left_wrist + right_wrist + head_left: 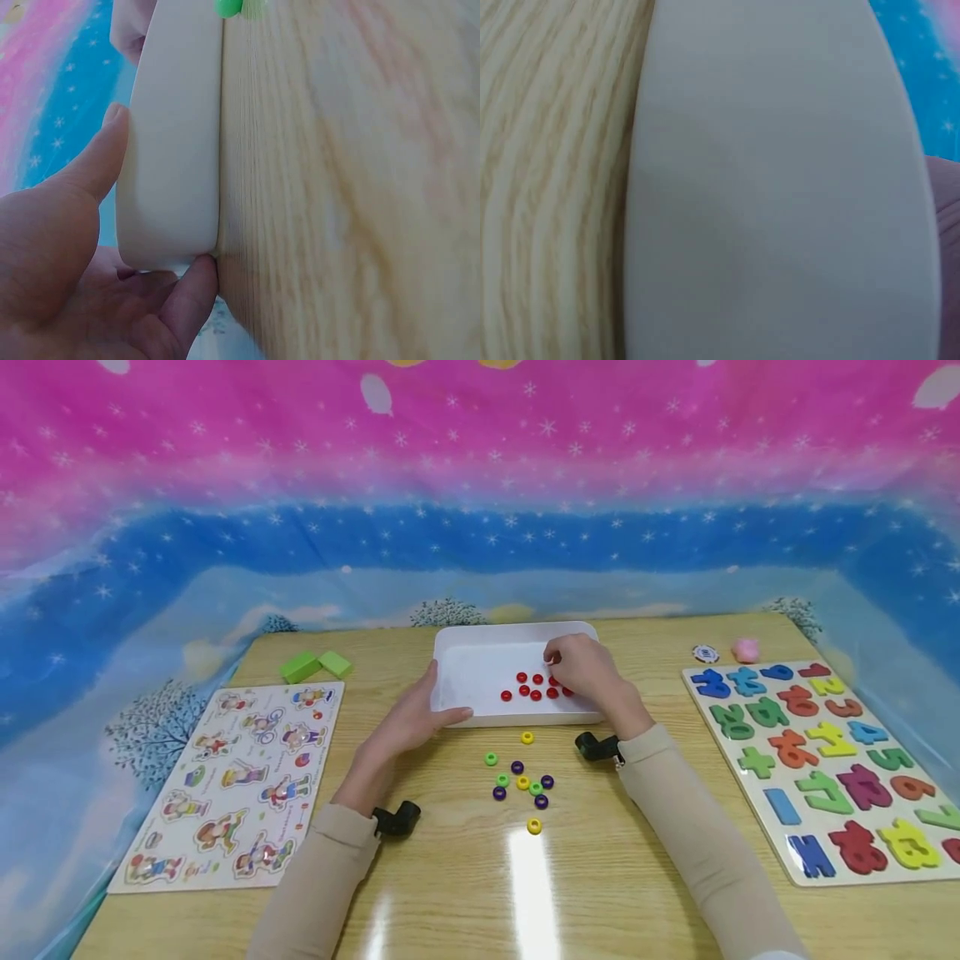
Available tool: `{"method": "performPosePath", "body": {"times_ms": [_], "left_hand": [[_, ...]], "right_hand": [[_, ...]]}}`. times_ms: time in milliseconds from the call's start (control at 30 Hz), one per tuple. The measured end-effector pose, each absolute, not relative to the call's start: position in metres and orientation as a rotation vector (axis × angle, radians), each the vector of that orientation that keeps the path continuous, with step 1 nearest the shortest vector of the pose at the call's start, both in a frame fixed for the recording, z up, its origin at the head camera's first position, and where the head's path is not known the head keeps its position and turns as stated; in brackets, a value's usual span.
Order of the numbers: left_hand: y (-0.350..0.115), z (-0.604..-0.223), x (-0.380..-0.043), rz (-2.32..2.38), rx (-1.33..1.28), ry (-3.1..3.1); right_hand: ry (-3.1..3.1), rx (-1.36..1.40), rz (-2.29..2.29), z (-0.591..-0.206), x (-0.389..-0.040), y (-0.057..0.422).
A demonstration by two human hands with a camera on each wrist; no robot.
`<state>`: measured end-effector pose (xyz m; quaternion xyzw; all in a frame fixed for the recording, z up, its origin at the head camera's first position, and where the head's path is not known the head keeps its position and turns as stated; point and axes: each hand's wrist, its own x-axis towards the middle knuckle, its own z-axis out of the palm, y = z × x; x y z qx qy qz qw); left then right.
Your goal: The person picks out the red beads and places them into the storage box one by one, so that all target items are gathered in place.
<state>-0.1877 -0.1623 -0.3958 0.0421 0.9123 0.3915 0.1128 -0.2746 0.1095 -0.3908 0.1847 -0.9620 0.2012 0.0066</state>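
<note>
A shallow white tray (480,653) sits on the table, with several small red ring beads (536,695) in its front right part. My left hand (411,714) holds the tray's front left corner. Its thumb (101,157) lies along the front side and its fingers wrap the left end. Inside the tray, over the beads, my right hand (587,670) has its fingers curled together and pointing down. I cannot tell whether a bead is pinched between these fingertips. The right wrist view shows mostly the tray's wall (780,187), with a strip of the hand at the edge.
Loose yellow (527,738), green (491,759) and purple ring beads (499,793) lie in front of the tray. A picture puzzle board (232,777) and green blocks (302,667) are at left. At right are a number puzzle board (765,810), a chip (706,653) and a pink figure (746,650).
</note>
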Motion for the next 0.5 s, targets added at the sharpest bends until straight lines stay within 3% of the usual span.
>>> {"method": "performPosePath", "body": {"times_ms": [500], "left_hand": [[-0.175,-0.391,-0.186,1.197,0.111,2.672]], "right_hand": [[-3.023,0.494,0.746,-0.353,-0.252,0.152]]}}
